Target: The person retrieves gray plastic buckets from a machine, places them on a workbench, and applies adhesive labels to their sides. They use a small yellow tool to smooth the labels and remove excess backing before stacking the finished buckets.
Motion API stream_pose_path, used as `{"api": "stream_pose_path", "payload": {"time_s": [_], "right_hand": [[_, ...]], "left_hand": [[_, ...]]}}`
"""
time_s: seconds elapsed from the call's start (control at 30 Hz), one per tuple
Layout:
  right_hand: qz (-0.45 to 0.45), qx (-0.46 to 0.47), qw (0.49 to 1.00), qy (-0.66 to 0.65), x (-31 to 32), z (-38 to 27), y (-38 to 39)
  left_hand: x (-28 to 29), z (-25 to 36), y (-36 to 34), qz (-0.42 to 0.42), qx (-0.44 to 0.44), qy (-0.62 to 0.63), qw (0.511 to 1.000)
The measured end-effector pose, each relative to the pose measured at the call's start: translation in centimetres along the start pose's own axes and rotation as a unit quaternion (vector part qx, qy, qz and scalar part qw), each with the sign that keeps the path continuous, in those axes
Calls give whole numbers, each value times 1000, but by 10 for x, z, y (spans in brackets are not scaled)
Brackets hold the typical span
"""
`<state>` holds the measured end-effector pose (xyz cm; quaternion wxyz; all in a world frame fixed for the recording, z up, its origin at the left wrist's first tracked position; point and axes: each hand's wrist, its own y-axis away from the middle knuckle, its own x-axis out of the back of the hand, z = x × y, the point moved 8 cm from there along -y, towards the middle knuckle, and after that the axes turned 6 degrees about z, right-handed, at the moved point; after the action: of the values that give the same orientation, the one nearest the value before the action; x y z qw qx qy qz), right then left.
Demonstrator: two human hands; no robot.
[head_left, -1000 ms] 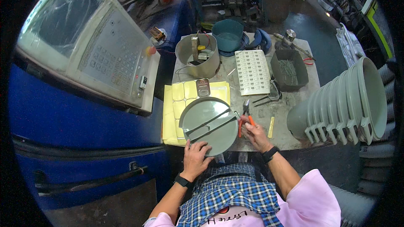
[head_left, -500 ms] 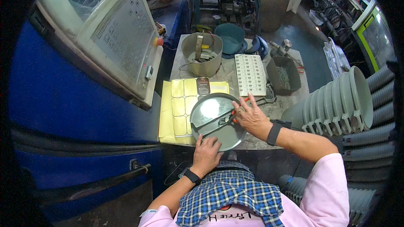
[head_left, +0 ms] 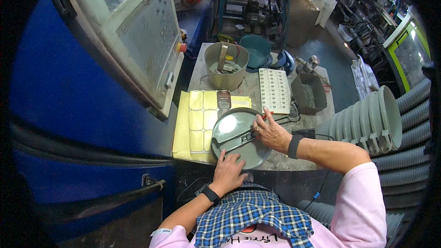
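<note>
A round grey-green plastic lid (head_left: 229, 126), with a slot-like bar and recess across its middle, lies at the table's near edge, partly over the yellow label sheets (head_left: 196, 119). My left hand (head_left: 228, 172) rests at its near rim, fingers spread and lying on it. My right hand (head_left: 272, 135) is closed round orange-handled pliers (head_left: 267, 115) above the lid's right side. Their dark jaws point toward the middle of the recess, and my fingers hide most of the handles.
Behind the lid stand a grey bucket (head_left: 216, 76) holding tools, a teal bucket (head_left: 255, 48), a white sheet of small labels (head_left: 274, 93) and a grey bin (head_left: 310, 91). Stacked grey buckets (head_left: 353, 124) lie at right. A machine control panel (head_left: 149, 41) borders the left.
The view has shifted slightly, so the scene sits lower in it. My right hand still grips the pliers over the lid, and my left hand stays at the near rim.
</note>
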<state>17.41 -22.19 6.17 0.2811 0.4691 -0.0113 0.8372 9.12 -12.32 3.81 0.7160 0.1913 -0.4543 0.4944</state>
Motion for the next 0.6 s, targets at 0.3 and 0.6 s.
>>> {"api": "stream_pose_path", "payload": {"time_s": [0.3, 0.6], "right_hand": [[5, 29, 999, 31, 9, -6, -4], [42, 21, 998, 46, 12, -5, -13]], "left_hand": [[0, -1, 3, 8, -7, 1, 1000], [18, -5, 3, 26, -12, 65, 997]]}}
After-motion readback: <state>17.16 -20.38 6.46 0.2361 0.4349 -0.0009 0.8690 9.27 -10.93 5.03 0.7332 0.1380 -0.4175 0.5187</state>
